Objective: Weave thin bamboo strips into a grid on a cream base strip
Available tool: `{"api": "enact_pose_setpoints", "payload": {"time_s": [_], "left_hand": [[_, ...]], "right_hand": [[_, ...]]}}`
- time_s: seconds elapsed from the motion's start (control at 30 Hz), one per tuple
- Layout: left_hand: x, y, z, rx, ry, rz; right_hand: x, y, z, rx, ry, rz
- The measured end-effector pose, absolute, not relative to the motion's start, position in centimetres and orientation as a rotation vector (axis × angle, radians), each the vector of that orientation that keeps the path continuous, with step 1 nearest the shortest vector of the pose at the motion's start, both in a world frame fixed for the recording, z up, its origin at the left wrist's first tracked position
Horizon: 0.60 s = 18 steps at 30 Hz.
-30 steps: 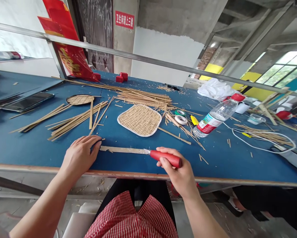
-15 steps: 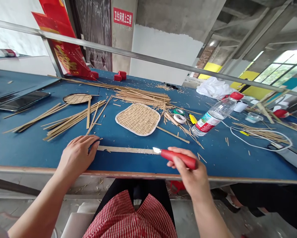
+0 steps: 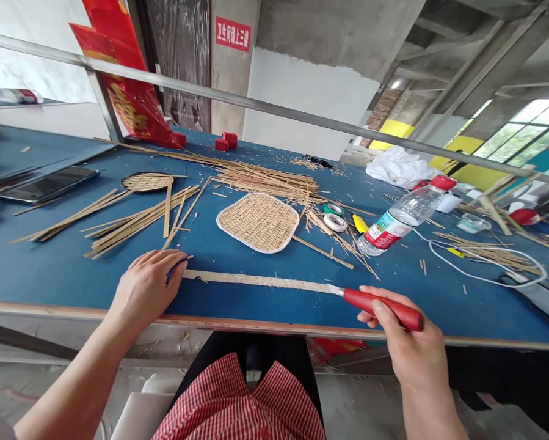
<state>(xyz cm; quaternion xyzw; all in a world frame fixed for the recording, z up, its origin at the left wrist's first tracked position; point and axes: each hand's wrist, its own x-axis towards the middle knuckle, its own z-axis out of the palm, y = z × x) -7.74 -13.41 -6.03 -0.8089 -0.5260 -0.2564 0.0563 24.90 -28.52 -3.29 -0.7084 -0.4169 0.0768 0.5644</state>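
Observation:
A pale bamboo strip (image 3: 256, 280) lies flat along the front of the blue table, its surface fuzzy with fine fibres. At its left end my left hand (image 3: 151, 284) presses down, fingers together and thumb against the strip; the fingertips are partly hidden. My right hand (image 3: 405, 318) is wrapped round the red handle of a knife (image 3: 381, 307), index finger stretched along it. The short metal blade touches the strip's right end at a low angle. Just behind the strip rests a woven bamboo fan (image 3: 258, 222) with white edging and a thin handle pointing right.
Split bamboo strips (image 3: 141, 223) lie left of the fan, and a larger pile (image 3: 269, 182) behind it. White tape (image 3: 335, 222), green tape (image 3: 333, 209) and a tilted-looking water bottle (image 3: 400, 217) stand to the right. A phone (image 3: 49, 183) is at far left, a white cable (image 3: 485, 278) at right.
My right hand has drawn the knife rightward along the strip, from past its middle to its right end. My left hand holds its place at the left end. The view has shifted slightly.

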Motion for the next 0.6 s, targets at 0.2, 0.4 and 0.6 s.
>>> {"api": "enact_pose_setpoints", "payload": {"time_s": [0.2, 0.4, 0.6], "left_hand": [[-7.8, -13.3, -6.0, -2.462, -1.608, -0.76], [-7.8, -13.4, -5.9, -2.464, -1.615, -0.741], [-7.7, -13.3, -6.0, -2.458, -1.599, -0.724]], "right_hand": [[20.3, -26.6, -4.0, -1.473, -1.149, 0.422], [24.0, -27.7, -4.0, -1.632, -1.065, 0.274], [24.8, -28.4, -3.5, -1.646, -0.955, 0.2]]}}
